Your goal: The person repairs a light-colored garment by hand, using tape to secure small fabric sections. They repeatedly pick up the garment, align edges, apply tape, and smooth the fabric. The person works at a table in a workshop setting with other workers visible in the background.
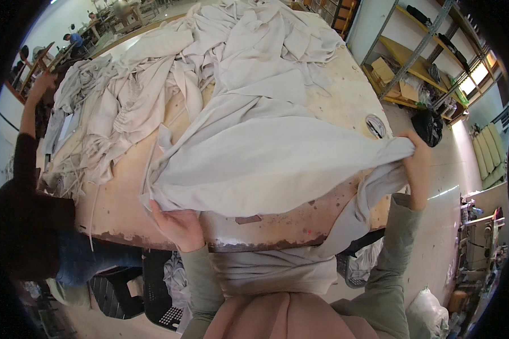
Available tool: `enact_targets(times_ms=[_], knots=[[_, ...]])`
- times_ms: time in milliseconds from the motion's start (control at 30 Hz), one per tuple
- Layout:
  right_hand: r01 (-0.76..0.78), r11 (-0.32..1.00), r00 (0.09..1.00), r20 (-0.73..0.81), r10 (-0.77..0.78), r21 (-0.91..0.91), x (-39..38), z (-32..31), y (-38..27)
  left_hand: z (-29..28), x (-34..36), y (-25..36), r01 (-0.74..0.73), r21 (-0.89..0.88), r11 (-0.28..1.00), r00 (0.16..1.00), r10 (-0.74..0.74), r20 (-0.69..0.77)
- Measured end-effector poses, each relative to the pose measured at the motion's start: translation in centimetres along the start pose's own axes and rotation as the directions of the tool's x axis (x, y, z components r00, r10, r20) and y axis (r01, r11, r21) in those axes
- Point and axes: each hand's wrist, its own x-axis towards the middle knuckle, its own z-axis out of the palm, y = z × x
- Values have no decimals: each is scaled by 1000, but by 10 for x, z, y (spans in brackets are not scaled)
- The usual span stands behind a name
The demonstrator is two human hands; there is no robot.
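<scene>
Two bare hands in my feed, one pale grey cloth (266, 161) spanning them over the near half of the table (350, 85). Long axis runs roughly 8 to 3 o'clock, a bit higher at the 3 end; upper folds trail toward 12, to the heap of cloth (254, 34). Right hand (417, 161) at 3: fingers curled, narrow grip, holding a gathered end. Left hand (182, 229) near 8: palm up, thumb by the cloth's corner, fingers hidden under the edge; I can't tell if they pinch it.

Material reads soft, thin, matte; I can't resolve the weave. Middle is fairly smooth, lens-shaped, lower edge sagging toward 6. Creases converge at the right hand, and a grey length slants down from there toward 5, past the table edge. Colour: even light grey, slightly creamy low down.

Tabletop is pale wood, rim at 6 dark and chipped. Crumpled pinkish cloth (144, 107) at 10, deep irregular folds. Ring-shaped roll (375, 126) between 2 and 3, near the right hand. Co-worker's dark sleeve (25, 161) at 9, arm raised toward 10.
</scene>
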Motion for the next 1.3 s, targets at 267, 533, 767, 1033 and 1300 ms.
enact_targets(times_ms=[267, 533, 767, 1033, 1300], knots=[[300, 718, 806, 235, -543, 628, -69, 99, -101, 31, -44, -70, 136, 541, 830, 969, -225, 101], [62, 481, 915, 143, -377, 875, -40, 164, -161, 86, 26, -65, 23, 910, 414, 674, -679, 291], [-660, -288, 750, 626, -213, 693, -3, 173, -111, 110, 85, -58, -721, 688, 78, 671, -169, 722], [-236, 487, 780, 463, -421, 841, -8, 158, -115, 89, 49, -94, -125, 920, 372, 830, -469, 302], [454, 681, 877, -153, -456, 575, -18, 160, -133, 87, 39, -93, 360, 577, 733, 700, -622, 353]])
